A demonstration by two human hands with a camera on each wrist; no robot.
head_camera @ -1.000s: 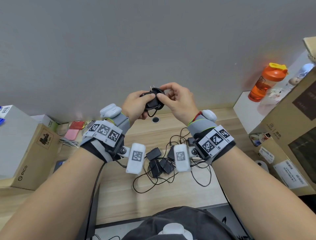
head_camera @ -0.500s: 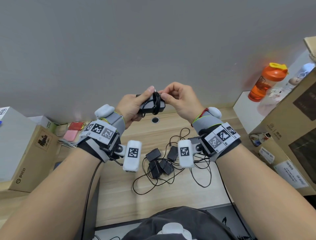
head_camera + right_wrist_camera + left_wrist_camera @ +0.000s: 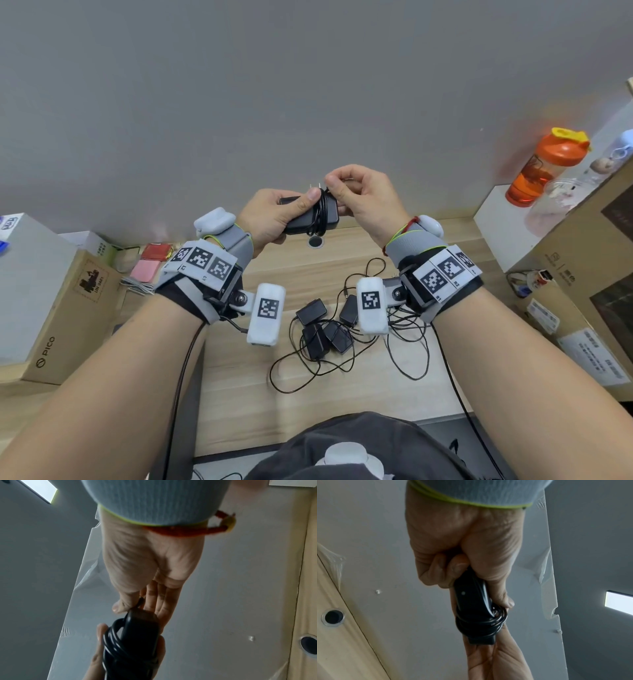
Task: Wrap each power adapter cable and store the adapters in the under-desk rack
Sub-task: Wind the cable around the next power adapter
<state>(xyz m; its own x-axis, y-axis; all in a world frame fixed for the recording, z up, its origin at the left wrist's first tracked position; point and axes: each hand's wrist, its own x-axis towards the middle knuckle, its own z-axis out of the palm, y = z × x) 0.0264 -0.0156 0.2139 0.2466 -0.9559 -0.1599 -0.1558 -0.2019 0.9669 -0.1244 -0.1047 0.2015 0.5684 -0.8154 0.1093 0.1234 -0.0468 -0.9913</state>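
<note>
The adapter [image 3: 310, 219] is held up in the air above the far edge of the desk [image 3: 239, 387], in front of the grey wall [image 3: 308, 85]. It is a black block with its cable [image 3: 320, 214] coiled in several turns around its middle; two metal prongs [image 3: 315, 186] stick up from its top edge. In the left wrist view the coils [image 3: 481, 622] sit near the block's far end.

The left hand [image 3: 274, 219] grips the adapter — thumb pressed on the upper face right beside the coils, fingers curled underneath. The right hand [image 3: 366, 198] meets it from the other side: thumb and forefinger pinch the cable at the top of the coil, while the other fingers lie along the adapter's right end. So both hands are together on the one piece. The right wrist view shows the right thumb [image 3: 120, 605] at the block's near corner with a short bit of cable coming out beside it.

Below the hands, on the desk, lies a pile of other adapters [image 3: 325, 325] — four or so black blocks close together, their loose cables [image 3: 404, 342] tangled in loops around them. A round cable hole [image 3: 315, 242] is in the desk near the wall. To the left stand cardboard boxes [image 3: 51, 308], to the right an orange bottle [image 3: 544, 164] on a white shelf and more boxes [image 3: 582, 274].
</note>
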